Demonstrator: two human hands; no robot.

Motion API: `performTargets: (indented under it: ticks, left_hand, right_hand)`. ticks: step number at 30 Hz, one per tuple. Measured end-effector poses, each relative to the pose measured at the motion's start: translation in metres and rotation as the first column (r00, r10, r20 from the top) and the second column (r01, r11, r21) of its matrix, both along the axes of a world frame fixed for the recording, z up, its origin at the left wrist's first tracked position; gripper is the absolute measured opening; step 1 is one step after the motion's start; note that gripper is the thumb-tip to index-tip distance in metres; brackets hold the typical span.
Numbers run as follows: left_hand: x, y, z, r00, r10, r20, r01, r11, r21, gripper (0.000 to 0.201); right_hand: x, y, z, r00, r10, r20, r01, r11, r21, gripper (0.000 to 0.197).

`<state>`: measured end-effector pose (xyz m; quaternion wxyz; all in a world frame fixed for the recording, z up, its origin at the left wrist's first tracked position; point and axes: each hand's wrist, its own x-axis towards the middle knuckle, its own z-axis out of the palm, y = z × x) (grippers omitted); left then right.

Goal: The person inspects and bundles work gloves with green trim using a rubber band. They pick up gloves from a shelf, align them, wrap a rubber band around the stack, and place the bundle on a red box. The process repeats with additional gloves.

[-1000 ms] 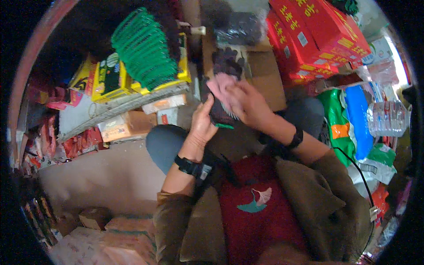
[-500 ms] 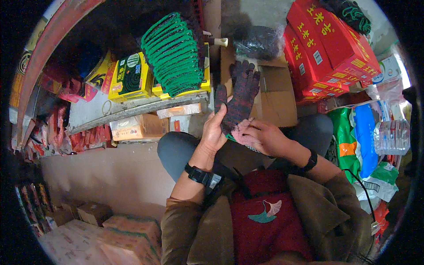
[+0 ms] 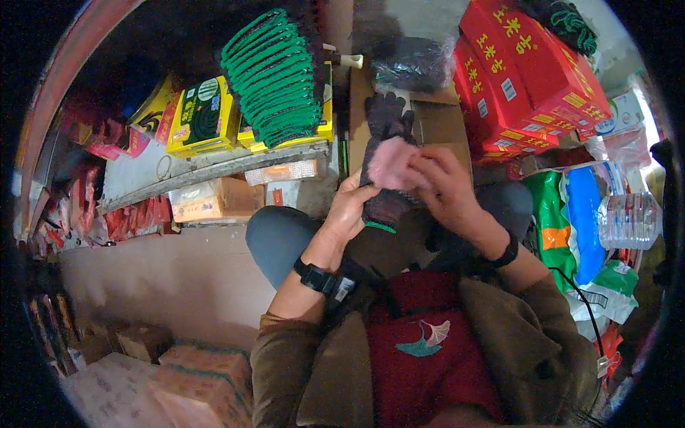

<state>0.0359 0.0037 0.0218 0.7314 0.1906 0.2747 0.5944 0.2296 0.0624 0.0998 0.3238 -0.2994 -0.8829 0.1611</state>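
A dark knitted glove (image 3: 389,128) with a green cuff edge is held upright over my lap, its fingers pointing away from me. My left hand (image 3: 348,208) grips it by the left side, thumb on top. My right hand (image 3: 446,182) is closed on a fuzzy pink cloth (image 3: 394,164), which lies against the palm of the glove and covers part of it. The right fingers are a little blurred. Beyond my left hand, a stack of dark gloves with green cuffs (image 3: 275,85) rests on yellow boxes.
Yellow boxes (image 3: 203,118) stand on a grey shelf (image 3: 214,171) at the left. An open cardboard box (image 3: 439,128) is ahead, with a plastic-wrapped dark bundle (image 3: 414,64) behind it. Red cartons (image 3: 528,64) are stacked at the right, above green and blue packages (image 3: 553,228) and clear bottles (image 3: 628,221).
The pink cloth has moved up with my right hand, from the glove's cuff to its palm. My left hand keeps its grip on the glove.
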Motion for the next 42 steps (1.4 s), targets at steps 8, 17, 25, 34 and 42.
performTargets:
  ticks: [8,17,25,34,42]
  left_hand:
    - [-0.002,-0.003,-0.01,0.975,0.071,-0.212,-0.046,0.992,0.121,0.038]
    - [0.001,0.003,-0.013,0.928,0.097,-0.36,-0.027,0.981,0.194,0.053]
    - [0.003,-0.003,-0.012,0.934,-0.09,-0.347,0.079,0.996,-0.045,0.043]
    - [0.005,-0.006,0.004,0.974,-0.022,-0.226,0.018,1.0,-0.016,0.058]
    - [-0.007,-0.001,0.006,0.999,-0.003,-0.037,0.001,0.999,-0.048,0.065]
  right_hand:
    - [-0.031,-0.016,-0.028,0.971,0.07,0.229,-0.123,0.966,0.226,0.046]
    - [-0.037,-0.012,-0.045,0.949,-0.009,0.315,-0.051,0.982,0.18,0.039]
    - [-0.037,0.01,-0.049,0.954,-0.021,0.3,-0.01,0.995,0.103,0.037]
    - [-0.011,0.045,-0.034,0.986,-0.163,-0.02,0.161,0.982,-0.099,0.048]
    - [0.002,0.022,-0.026,0.964,-0.178,-0.197,0.124,0.958,-0.257,0.042]
